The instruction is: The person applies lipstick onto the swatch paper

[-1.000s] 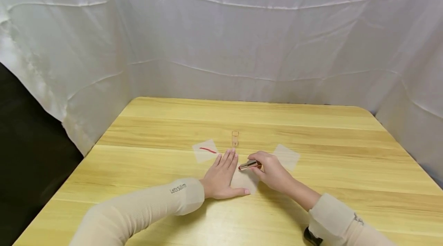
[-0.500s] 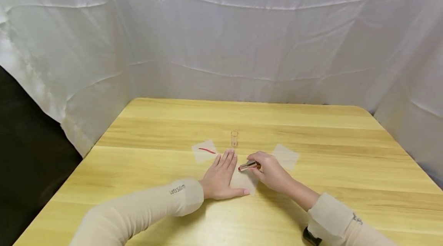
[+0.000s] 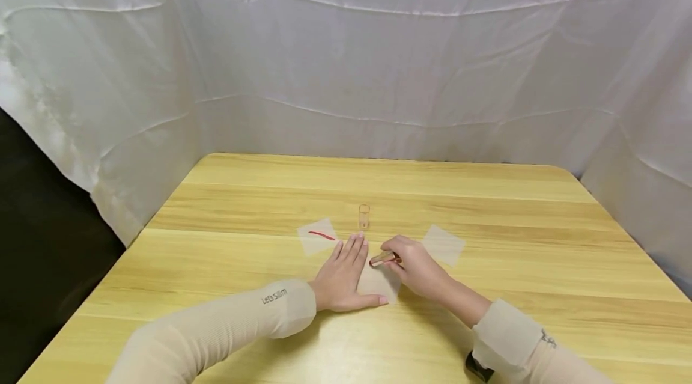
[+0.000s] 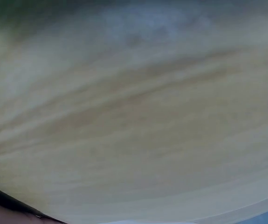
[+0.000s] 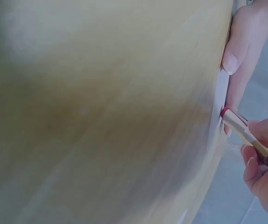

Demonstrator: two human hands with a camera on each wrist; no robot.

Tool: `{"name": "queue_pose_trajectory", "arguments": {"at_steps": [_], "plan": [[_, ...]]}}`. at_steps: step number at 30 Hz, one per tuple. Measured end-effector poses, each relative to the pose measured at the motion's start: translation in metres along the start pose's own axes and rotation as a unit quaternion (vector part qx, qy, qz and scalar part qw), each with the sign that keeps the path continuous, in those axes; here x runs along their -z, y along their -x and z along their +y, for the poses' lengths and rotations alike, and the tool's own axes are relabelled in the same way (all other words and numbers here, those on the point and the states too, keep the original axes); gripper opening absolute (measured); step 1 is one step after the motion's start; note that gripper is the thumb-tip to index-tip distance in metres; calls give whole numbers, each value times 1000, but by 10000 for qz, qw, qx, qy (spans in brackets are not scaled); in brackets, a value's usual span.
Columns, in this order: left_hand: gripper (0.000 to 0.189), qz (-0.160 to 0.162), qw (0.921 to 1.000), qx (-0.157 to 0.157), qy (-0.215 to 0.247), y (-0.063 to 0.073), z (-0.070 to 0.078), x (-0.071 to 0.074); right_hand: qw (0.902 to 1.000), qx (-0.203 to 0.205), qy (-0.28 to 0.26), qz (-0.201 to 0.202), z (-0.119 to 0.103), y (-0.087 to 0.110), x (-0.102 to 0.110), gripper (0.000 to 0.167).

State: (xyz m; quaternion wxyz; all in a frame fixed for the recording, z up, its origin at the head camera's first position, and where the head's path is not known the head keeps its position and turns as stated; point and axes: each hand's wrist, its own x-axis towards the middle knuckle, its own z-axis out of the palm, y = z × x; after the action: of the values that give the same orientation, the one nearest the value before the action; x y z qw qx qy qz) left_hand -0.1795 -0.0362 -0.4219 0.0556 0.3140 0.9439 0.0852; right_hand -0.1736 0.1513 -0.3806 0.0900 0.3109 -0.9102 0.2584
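My left hand lies flat with fingers straight, pressing on a white square of paper at the middle of the table. In my right hand I pinch a lipstick with a gold tube, tilted, its red tip right at the paper beside my left fingers. The right wrist view shows the lipstick between thumb and fingers, red end at the paper's surface. Part of the paper is hidden under my left hand. The left wrist view shows mostly bare wood table.
A second paper square with a red stroke lies to the left, and a plain paper square to the right. Beyond my left fingertips is a clear lipstick cap. Pale curtains surround the table's far side.
The lipstick has turned slightly in my right hand, its tip staying near the same spot on the paper. My left hand keeps its place; the whole view has shifted slightly.
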Motion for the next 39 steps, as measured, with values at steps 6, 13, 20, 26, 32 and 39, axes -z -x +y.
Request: {"name": "queue_pose_trajectory", "arguments": {"at_steps": [6, 13, 20, 26, 32, 39], "plan": [[102, 32, 10000, -8, -47, 0, 0, 0, 9996, 179, 169, -160, -4, -5, 4, 18], [102, 10, 10000, -22, -45, 0, 0, 1, 9985, 217, 300, -402, -6, -7, 8, 19], [101, 66, 9999, -65, -88, 0, 0, 2, 9985, 246, 318, -375, -6, -6, 10, 18], [101, 40, 10000, -42, -35, 1, 0, 3, 9980, 338, 409, -345, -5, -5, 10, 18], [101, -8, 10000, -28, -5, 0, 0, 3, 9980, 377, 423, -291, -5, -3, 11, 17], [101, -21, 10000, -40, 11, 1, 1, 4, 9985, 351, 287, -320, -5, -1, 9, 17]]}}
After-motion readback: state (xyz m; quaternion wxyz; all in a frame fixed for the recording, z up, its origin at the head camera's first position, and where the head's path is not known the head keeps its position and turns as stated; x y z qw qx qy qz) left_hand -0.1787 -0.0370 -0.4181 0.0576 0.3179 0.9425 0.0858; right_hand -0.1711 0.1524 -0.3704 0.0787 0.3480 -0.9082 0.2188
